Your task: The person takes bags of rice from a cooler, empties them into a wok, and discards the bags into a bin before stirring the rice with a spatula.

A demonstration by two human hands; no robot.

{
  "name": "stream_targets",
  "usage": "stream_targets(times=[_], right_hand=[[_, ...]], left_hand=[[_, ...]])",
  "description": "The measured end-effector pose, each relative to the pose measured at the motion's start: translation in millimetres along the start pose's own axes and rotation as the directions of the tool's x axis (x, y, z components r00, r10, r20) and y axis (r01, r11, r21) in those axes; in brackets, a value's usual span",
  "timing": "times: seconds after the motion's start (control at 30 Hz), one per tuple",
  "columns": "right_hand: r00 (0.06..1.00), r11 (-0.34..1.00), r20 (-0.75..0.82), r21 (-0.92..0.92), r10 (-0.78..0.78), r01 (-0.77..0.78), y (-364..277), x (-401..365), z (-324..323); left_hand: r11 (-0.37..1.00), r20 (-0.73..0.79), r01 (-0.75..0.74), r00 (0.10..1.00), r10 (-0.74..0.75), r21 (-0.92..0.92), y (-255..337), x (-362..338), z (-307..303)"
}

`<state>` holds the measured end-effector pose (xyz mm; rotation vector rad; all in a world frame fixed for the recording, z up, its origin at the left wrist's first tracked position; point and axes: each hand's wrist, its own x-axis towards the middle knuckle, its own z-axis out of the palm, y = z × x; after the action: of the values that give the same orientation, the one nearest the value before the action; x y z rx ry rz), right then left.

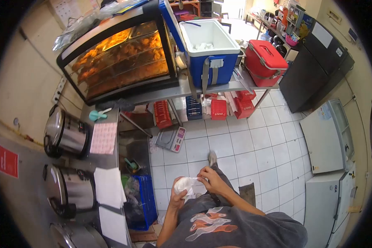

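Observation:
Low in the centre of the head view, my left hand (178,197) is wrapped round a white bundle (183,185), which looks like thin plastic or paper with something white inside. My right hand (209,178) pinches the bundle's thin loose end, to the right of the left hand. The two hands are a short way apart, in front of the grey shirt. Ahead, an open blue cooler (219,70) with a white inside holds several small white bundles at its bottom.
Left of the cooler stands a lit glass food warmer (124,58); a red cooler (266,58) sits to its right. Several metal cookers (76,186) line the left counter, beside paper sheets (108,186). A scale (170,139) is on the tiled floor. Fridges (318,66) stand at the right.

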<state>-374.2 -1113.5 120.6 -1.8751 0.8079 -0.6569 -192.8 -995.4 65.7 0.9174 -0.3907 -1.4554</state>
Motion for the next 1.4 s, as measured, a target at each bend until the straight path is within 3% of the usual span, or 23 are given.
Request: stream_targets(times=[0.07, 0.17, 0.27, 0.33, 0.4, 0.43, 0.53, 0.63, 0.73, 0.77, 0.87, 0.93, 1.0, 1.07, 1.13, 1.17, 1.2, 1.23, 1.27, 1.3, 1.33, 1.4], right_hand=[[0.999, 0.993, 0.037, 0.122, -0.002, -0.003, 27, 52, -18], [0.982, 0.986, 0.158, 0.142, -0.104, 0.081, 66, 143, -50], [0.953, 0.978, 0.284, 0.204, -0.106, 0.048, 88, 228, -79], [0.934, 0.964, 0.344, 0.264, -0.097, 0.003, 96, 282, -98], [0.966, 0.959, 0.232, 0.282, -0.111, 0.043, 106, 326, -112], [0.977, 0.956, 0.175, 0.285, -0.121, 0.067, 112, 346, -117], [0.98, 0.953, 0.167, 0.264, 0.106, -0.148, 131, 397, -125], [0.928, 0.88, 0.358, 0.4, 0.108, -0.256, 114, 451, -157], [0.785, 0.932, 0.616, 0.244, 0.064, -0.268, 107, 487, -182], [0.786, 0.945, 0.618, 0.255, 0.005, -0.206, 107, 494, -184], [0.755, 0.844, 0.655, 0.407, -0.004, -0.349, 109, 501, -182], [0.743, 0.813, 0.664, 0.388, 0.079, -0.434, 110, 503, -182], [0.782, 0.8, 0.615, 0.419, 0.099, -0.43, 91, 507, -190], [0.735, 0.644, 0.662, 0.5, 0.148, -0.58, 87, 510, -183], [0.808, 0.76, 0.571, 0.459, 0.145, -0.46, 85, 509, -173], [0.906, 0.893, 0.423, 0.418, -0.03, -0.166, 85, 507, -167], [0.935, 0.937, 0.264, 0.316, -0.236, 0.147, 84, 504, -161], [0.884, 0.888, 0.116, 0.141, -0.453, 0.437, 85, 500, -158], [0.859, 0.871, 0.152, 0.036, -0.489, 0.49, 89, 488, -153], [0.787, 0.814, 0.285, -0.035, -0.547, 0.579, 77, 477, -162], [0.701, 0.741, 0.42, -0.093, -0.576, 0.665, 63, 473, -178], [0.647, 0.79, 0.493, 0.151, -0.581, 0.594, 44, 475, -218]], left_hand=[[0.998, -0.102, -0.039, 0.994, 0.045, 0.056, 6, 53, 5], [0.999, -0.228, -0.021, 0.973, 0.029, 0.035, 23, 137, 16], [0.999, -0.445, -0.012, 0.895, 0.032, 0.048, 33, 212, 26], [0.986, -0.483, -0.093, 0.863, 0.149, 0.139, 49, 261, 38], [0.959, -0.518, -0.17, 0.813, 0.267, 0.229, 64, 300, 49], [0.96, -0.522, -0.165, 0.812, 0.261, 0.225, 82, 317, 61], [0.899, -0.508, -0.113, 0.792, 0.338, 0.423, 123, 366, 88], [0.907, -0.521, -0.137, 0.78, 0.347, 0.399, 145, 404, 100], [0.754, -0.445, 0.005, 0.809, 0.383, 0.657, 180, 423, 129], [0.749, -0.421, -0.013, 0.82, 0.387, 0.662, 189, 429, 137], [0.725, -0.351, -0.053, 0.849, 0.394, 0.686, 210, 426, 151], [0.867, -0.366, 0.02, 0.911, 0.189, 0.499, 228, 416, 147], [0.674, -0.315, -0.04, 0.863, 0.395, 0.737, 226, 409, 107], [0.831, -0.621, -0.184, 0.584, 0.523, 0.526, 237, 404, 121], [0.893, -0.851, -0.439, 0.43, 0.303, 0.096, 217, 394, 142], [0.811, -0.898, -0.575, 0.406, 0.168, -0.108, 210, 399, 149], [0.783, -0.832, -0.57, 0.539, 0.128, -0.249, 202, 401, 158], [0.752, -0.728, -0.528, 0.679, 0.096, -0.394, 192, 403, 170], [0.72, -0.584, -0.438, 0.81, 0.056, -0.538, 184, 410, 177], [0.721, -0.633, -0.542, 0.752, 0.187, -0.431, 181, 423, 181], [0.699, -0.665, -0.569, 0.726, 0.177, -0.434, 163, 429, 162], [0.766, -0.653, -0.544, 0.724, 0.223, -0.341, 157, 431, 160]])
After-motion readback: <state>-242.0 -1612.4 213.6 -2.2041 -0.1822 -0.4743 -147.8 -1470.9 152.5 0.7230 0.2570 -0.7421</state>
